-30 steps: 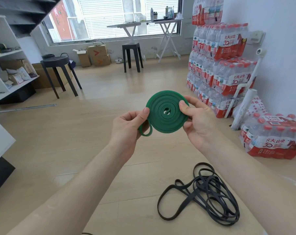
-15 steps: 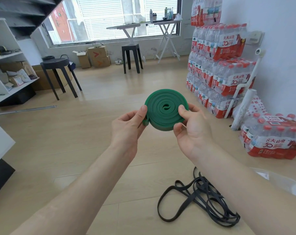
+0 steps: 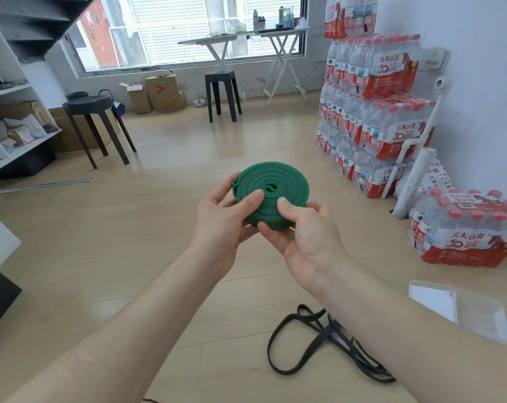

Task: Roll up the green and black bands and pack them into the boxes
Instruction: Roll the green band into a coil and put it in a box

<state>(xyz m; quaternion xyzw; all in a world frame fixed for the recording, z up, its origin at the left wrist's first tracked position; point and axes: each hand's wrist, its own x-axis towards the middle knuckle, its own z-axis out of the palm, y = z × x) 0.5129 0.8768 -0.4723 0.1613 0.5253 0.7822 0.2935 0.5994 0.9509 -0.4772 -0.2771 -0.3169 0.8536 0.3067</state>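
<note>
We grip the rolled green band (image 3: pixel 278 184) at the centre of the frame with both hands. The left hand (image 3: pixel 220 225) curls round its left edge with the thumb laid on top. The right hand (image 3: pixel 307 239) pinches the near edge, thumb on top and fingers beneath. The coil is tilted flat towards us, held above the floor (image 3: pixel 165 216).

We count one green coil and one black band (image 3: pixel 319 344), which lies loose and tangled on the floor at lower centre. One clear box (image 3: pixel 461 309) sits at lower right.

The floor is pale wood. Two black stools (image 3: pixel 96 123) stand in the upper half, with two folding tables (image 3: pixel 281 32) by the window. Bottled water packs (image 3: pixel 374 112) are stacked against the right wall, and a shelf (image 3: pixel 16 141) stands at left.
</note>
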